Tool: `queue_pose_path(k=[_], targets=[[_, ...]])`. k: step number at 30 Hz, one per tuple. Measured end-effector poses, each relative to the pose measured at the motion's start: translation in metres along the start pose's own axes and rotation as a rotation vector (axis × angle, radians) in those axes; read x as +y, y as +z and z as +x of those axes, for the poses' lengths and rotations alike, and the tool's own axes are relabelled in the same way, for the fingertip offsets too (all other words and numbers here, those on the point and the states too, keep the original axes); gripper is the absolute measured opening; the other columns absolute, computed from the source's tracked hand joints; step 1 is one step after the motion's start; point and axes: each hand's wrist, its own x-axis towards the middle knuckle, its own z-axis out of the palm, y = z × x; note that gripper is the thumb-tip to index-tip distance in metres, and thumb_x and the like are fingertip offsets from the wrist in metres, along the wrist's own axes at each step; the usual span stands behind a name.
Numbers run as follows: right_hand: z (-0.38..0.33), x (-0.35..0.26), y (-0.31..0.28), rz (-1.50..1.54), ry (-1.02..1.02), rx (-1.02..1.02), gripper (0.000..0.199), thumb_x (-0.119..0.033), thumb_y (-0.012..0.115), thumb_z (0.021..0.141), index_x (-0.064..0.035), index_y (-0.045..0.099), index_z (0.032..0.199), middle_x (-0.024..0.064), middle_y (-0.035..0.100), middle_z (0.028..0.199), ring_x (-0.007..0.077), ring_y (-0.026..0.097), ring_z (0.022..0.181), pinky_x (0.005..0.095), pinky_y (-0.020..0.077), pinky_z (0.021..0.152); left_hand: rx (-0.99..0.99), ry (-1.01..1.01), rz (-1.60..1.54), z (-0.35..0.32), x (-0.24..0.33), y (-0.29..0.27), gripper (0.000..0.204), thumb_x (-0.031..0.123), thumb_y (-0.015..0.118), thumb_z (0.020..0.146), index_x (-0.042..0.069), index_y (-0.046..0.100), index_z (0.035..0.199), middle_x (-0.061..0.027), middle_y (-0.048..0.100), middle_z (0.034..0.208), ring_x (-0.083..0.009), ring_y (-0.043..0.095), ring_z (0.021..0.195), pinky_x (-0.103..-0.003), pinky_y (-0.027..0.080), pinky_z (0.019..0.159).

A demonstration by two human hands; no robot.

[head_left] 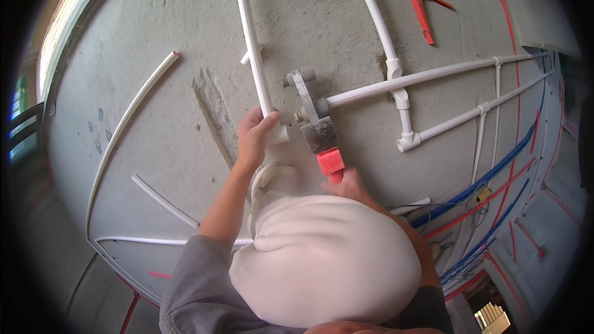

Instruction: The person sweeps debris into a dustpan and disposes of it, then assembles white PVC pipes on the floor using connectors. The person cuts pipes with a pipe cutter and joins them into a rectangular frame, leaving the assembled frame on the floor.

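Observation:
My left hand (255, 133) grips a long white plastic pipe (252, 43) near its lower end, where a white elbow fitting (279, 134) sits. My right hand (348, 182) holds the red handle (331, 162) of a pipe welding iron (307, 102), its grey blade standing between the pipe ends. A second white pipe (408, 80) runs from the iron's heating socket off to the right. The elbow fitting is close to the iron's left side; whether it touches is unclear. My white-clad knee hides the lower part of both forearms.
Red pipe cutters (422, 9) lie on the concrete floor at the upper right. More white pipes with tee fittings (405, 120), loose pipe lengths (133, 111) at left, and blue and red conduits (495, 173) cross the floor at right. A stairwell opening lies at the lower right.

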Motion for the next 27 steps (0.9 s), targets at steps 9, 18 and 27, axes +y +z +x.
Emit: queue_pose_path(k=[9,18,27], targets=[[0.008,0.007,-0.003,0.091,0.069,-0.042,0.039,-0.016,0.078,0.082,0.0014,0.061,0.112,0.0065,0.063,0.075,0.0145,0.060,0.054,0.0346,0.0502,0.052,0.099,0.039,-0.077,0.012,0.002,0.022,0.027,0.030,0.076,0.094,0.005,0.066,0.098,0.0047,0.057,0.083,-0.0054,0.049,0.074,-0.025,0.039,0.065],[0.014,0.020,-0.005,-0.052,-0.006,-0.055,0.040,-0.023,0.080,0.083,-0.0002,0.063,0.112,0.0063,0.066,0.083,0.0155,0.063,0.069,0.0362,0.0535,0.065,0.159,0.072,0.041,0.013,0.007,0.034,0.031,0.033,0.072,0.097,0.003,0.067,0.093,0.0064,0.055,0.080,-0.0045,0.043,0.073,-0.025,0.034,0.062],[0.006,0.004,-0.003,0.019,0.107,-0.048,0.046,-0.020,0.076,0.080,-0.0028,0.063,0.120,0.0093,0.068,0.099,0.0167,0.063,0.093,0.0368,0.0524,0.083,0.162,0.067,-0.053,0.011,0.009,0.026,0.031,0.034,0.072,0.097,0.002,0.069,0.098,0.0059,0.057,0.083,-0.0048,0.046,0.075,-0.024,0.035,0.066]])
